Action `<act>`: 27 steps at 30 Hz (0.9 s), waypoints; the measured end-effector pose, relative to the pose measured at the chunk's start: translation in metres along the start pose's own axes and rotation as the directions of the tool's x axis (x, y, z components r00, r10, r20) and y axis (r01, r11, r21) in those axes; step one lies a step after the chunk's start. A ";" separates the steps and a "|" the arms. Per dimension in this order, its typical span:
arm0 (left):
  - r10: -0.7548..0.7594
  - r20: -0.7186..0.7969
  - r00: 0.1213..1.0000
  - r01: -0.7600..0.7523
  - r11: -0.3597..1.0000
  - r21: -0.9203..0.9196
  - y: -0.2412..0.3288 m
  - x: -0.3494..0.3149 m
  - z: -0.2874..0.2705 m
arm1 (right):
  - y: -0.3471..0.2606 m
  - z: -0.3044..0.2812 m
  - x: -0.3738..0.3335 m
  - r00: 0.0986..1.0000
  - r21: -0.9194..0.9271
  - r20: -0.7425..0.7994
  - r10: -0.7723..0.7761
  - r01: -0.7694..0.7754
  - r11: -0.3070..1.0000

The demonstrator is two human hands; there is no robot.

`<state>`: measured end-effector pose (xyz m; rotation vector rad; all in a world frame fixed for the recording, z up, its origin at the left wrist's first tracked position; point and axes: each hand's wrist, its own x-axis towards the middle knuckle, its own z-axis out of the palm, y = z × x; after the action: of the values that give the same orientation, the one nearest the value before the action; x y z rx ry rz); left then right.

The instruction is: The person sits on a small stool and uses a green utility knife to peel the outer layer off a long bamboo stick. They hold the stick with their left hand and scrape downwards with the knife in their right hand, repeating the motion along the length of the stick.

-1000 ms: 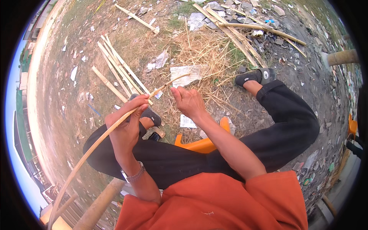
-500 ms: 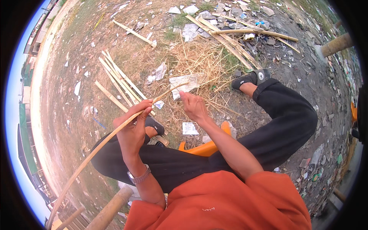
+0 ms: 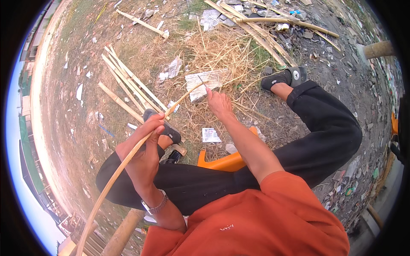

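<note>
A long, thin bamboo strip [image 3: 103, 193] runs from the lower left, bending up toward the middle of the head view. My left hand [image 3: 143, 147] is closed round it partway along, fingers and thumb pinching it. Past that hand the strip narrows toward its far tip. There my right hand [image 3: 219, 104] is closed on a small knife, its handle mostly hidden in the fingers. The slim grey blade [image 3: 202, 80] crosses the strip's tip; whether it touches cannot be made out. Beneath the tip, a whitish flat slab [image 3: 197, 94] lies on the ground.
Several split bamboo strips [image 3: 130, 81] lie beyond my left foot. Longer bamboo pieces [image 3: 256, 36] lie near my right shoe [image 3: 285, 79]. Straw-like shavings [image 3: 228, 55] cover the ground ahead. An orange plastic piece [image 3: 222, 164] shows between my legs, and a bamboo pole [image 3: 121, 234] stands at lower left.
My left hand and the strip have shifted slightly down and left. My right hand has moved a little up and right, and the knife blade now shows at the strip's tip.
</note>
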<state>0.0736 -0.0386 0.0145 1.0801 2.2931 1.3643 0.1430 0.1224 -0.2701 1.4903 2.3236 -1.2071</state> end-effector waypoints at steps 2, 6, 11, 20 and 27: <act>-0.003 0.006 1.000 0.003 1.000 0.002 0.000 -0.002 0.000 | 0.007 0.010 0.009 1.000 -0.041 -0.012 0.005 -0.006 0.999; -0.026 0.012 1.000 0.026 0.999 0.037 0.004 -0.007 -0.001 | 0.031 0.020 0.033 0.998 -0.150 -0.051 -0.026 0.018 0.988; -0.090 -0.103 0.991 0.086 0.996 -0.036 -0.002 -0.007 -0.001 | 0.044 0.021 0.040 0.994 -0.200 -0.100 -0.045 0.024 0.980; -0.041 -0.102 0.994 0.031 0.994 -0.101 -0.002 -0.007 0.004 | -0.086 -0.109 -0.101 0.912 0.190 0.182 -0.367 0.334 0.923; 0.071 0.010 0.997 -0.069 0.988 -0.136 -0.012 -0.010 -0.004 | -0.060 -0.077 -0.120 0.931 0.190 -0.063 -0.359 0.364 0.912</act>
<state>0.0728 -0.0521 0.0056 1.1328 2.1358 1.5083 0.1778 0.0782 -0.1256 1.1581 2.6479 -1.5565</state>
